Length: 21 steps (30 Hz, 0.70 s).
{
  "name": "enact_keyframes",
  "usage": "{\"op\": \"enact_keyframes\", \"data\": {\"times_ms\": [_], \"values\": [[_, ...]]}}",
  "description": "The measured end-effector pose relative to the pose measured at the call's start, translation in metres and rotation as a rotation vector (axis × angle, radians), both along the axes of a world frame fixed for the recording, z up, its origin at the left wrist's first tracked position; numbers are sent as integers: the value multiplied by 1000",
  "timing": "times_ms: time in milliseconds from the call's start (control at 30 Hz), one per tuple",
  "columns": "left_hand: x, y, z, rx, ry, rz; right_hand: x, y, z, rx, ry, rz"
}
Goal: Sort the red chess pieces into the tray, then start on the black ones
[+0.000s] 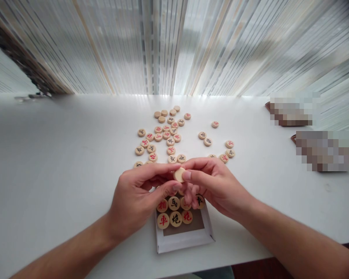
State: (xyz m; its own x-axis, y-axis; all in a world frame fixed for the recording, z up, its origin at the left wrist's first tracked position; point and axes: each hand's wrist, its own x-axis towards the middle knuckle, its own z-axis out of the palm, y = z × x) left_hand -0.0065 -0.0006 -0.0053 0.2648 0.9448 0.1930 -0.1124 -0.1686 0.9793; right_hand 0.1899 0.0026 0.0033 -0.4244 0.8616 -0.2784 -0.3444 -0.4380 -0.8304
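A round wooden xiangqi piece (179, 175), its plain side showing, is pinched between the fingers of my left hand (139, 193) and my right hand (218, 186). Both hands hold it above a shallow white box (186, 243). Inside the box lie several pieces with their characters up, among them a red one (163, 221), a black one (175, 219) and another red one (187, 217) in the nearest row. My fingers hide part of the box's far side. The brown-grey floor of the box shows at its near right.
Many loose pieces (166, 135) are scattered on the white table (75, 155) beyond my hands, some plain side up. Two blurred-out objects (291, 112) stand at the right. Striped curtains (128, 46) hang behind the table.
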Motion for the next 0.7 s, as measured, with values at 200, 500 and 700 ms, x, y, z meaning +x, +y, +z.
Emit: {"op": "enact_keyframes", "data": {"times_ms": [200,500,700], "values": [[-3,0,-1,-9,63,22,0,0,1,5,1,14],[-3,-1,-1,30,102,-3,0,0,0,37,22,20],[-4,-2,-2,32,74,-26,0,1,-1,32,2,12]]}}
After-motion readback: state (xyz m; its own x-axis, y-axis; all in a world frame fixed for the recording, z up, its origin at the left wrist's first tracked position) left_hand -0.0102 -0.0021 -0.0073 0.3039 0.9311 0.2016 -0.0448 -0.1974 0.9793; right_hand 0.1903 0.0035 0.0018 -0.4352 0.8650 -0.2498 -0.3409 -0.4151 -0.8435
